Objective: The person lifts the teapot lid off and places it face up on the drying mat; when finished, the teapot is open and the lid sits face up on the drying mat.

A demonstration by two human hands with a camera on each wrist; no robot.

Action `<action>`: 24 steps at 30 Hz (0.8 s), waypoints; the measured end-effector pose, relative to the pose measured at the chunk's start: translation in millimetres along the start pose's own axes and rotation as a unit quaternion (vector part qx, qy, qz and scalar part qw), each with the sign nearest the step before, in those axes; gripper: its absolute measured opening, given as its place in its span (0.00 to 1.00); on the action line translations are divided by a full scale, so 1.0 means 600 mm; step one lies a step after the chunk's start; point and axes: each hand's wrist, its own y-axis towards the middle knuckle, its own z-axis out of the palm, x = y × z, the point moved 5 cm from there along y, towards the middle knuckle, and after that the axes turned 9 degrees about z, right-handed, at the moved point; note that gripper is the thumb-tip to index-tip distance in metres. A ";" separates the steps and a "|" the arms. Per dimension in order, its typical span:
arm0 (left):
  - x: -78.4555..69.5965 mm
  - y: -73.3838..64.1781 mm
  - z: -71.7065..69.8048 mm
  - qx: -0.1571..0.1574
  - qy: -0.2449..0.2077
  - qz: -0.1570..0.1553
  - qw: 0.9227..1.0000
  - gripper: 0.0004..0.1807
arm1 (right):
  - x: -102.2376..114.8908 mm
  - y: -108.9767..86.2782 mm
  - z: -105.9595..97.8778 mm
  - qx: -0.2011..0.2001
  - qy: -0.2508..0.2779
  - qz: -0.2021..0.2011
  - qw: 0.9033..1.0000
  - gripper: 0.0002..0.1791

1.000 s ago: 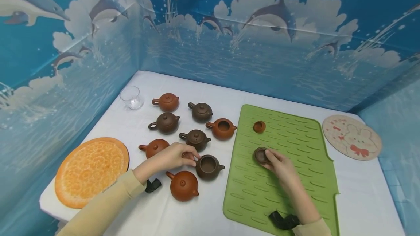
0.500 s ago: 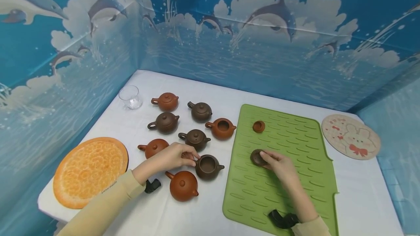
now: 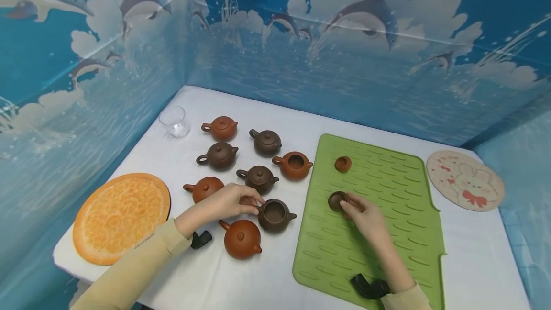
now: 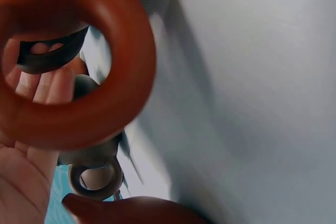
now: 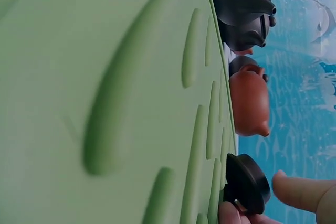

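My left hand (image 3: 230, 200) pinches the handle side of a lidless dark brown teapot (image 3: 277, 227) standing on the white table. Upside down on the green mat (image 3: 314, 238) lies a small dark lid (image 3: 336, 201), with my right hand (image 3: 366, 216) at its right edge. The right wrist view has this dark lid (image 5: 249, 184) tilted, fingertips (image 5: 231, 213) at its lower side and the thumb apart from it. A reddish-brown teapot (image 3: 242, 240) sits just in front of my left hand; its handle (image 4: 131, 77) partly hides that hand in the left wrist view.
Several lidded teapots, among them a dark one (image 3: 260, 178), stand behind my left hand. Nearer the mat is a lidless reddish teapot (image 3: 294, 169); a reddish lid (image 3: 343, 163) lies on the mat. A glass (image 3: 174, 121), an orange-patterned round mat (image 3: 122, 216) and a bunny mat (image 3: 465, 181) lie around.
My right hand has shifted slightly left with the dark lid and its thumb has moved off the lid. The left hand stays at the teapot. The head view has shifted slightly.
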 end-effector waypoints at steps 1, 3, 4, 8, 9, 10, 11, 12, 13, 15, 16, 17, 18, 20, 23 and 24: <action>-0.001 -0.001 -0.001 0.000 0.003 -0.003 1.000 0.14 | 0.001 -0.001 0.000 0.001 -0.007 -0.002 1.000 0.32; -0.005 -0.006 -0.006 -0.002 0.012 -0.007 1.000 0.15 | 0.003 -0.001 -0.001 0.004 -0.016 -0.003 1.000 0.32; -0.007 -0.009 -0.009 -0.004 0.016 -0.012 1.000 0.15 | 0.004 -0.001 -0.001 0.007 -0.019 -0.001 1.000 0.32; -0.018 -0.032 -0.025 -0.023 0.026 -0.019 0.999 0.15 | 0.007 -0.005 -0.001 0.017 -0.030 0.006 0.999 0.34; -0.021 -0.038 -0.030 -0.030 0.026 -0.017 0.999 0.14 | 0.009 -0.008 -0.002 0.017 -0.034 0.008 0.999 0.34; -0.024 -0.045 -0.034 -0.035 0.025 -0.014 0.999 0.14 | 0.012 -0.011 -0.003 0.015 -0.037 0.005 0.999 0.35; -0.027 -0.052 -0.038 -0.041 0.025 -0.008 0.999 0.13 | 0.017 -0.014 -0.005 0.010 -0.039 0.000 0.999 0.35; -0.028 -0.060 -0.041 -0.047 0.024 -0.005 0.999 0.12 | 0.023 -0.019 -0.007 0.002 -0.042 -0.009 0.999 0.35; -0.030 -0.068 -0.044 -0.053 0.024 0.000 0.998 0.11 | 0.031 -0.025 -0.009 -0.010 -0.047 -0.021 0.999 0.34; -0.029 -0.084 -0.046 -0.064 0.027 -0.001 0.998 0.10 | 0.053 -0.037 -0.008 -0.030 -0.051 -0.056 0.997 0.31; -0.026 -0.092 -0.045 -0.069 0.028 -0.005 0.997 0.10 | 0.066 -0.044 -0.004 -0.042 -0.053 -0.079 0.995 0.28; -0.022 -0.099 -0.044 -0.074 0.026 -0.012 0.997 0.10 | 0.080 -0.050 0.002 -0.052 -0.059 -0.101 0.992 0.26; -0.018 -0.106 -0.041 -0.078 0.023 -0.021 0.997 0.09 | 0.094 -0.057 0.010 -0.060 -0.067 -0.124 0.988 0.23; -0.009 -0.118 -0.033 -0.080 0.014 -0.033 0.996 0.09 | 0.120 -0.072 0.034 -0.064 -0.077 -0.167 0.981 0.19; 0.004 -0.130 -0.019 -0.077 -0.004 -0.040 0.996 0.09 | 0.153 -0.093 0.085 -0.044 -0.083 -0.232 0.968 0.16; 0.007 -0.133 -0.015 -0.075 -0.008 -0.039 0.996 0.09 | 0.163 -0.101 0.105 -0.028 -0.082 -0.255 0.963 0.15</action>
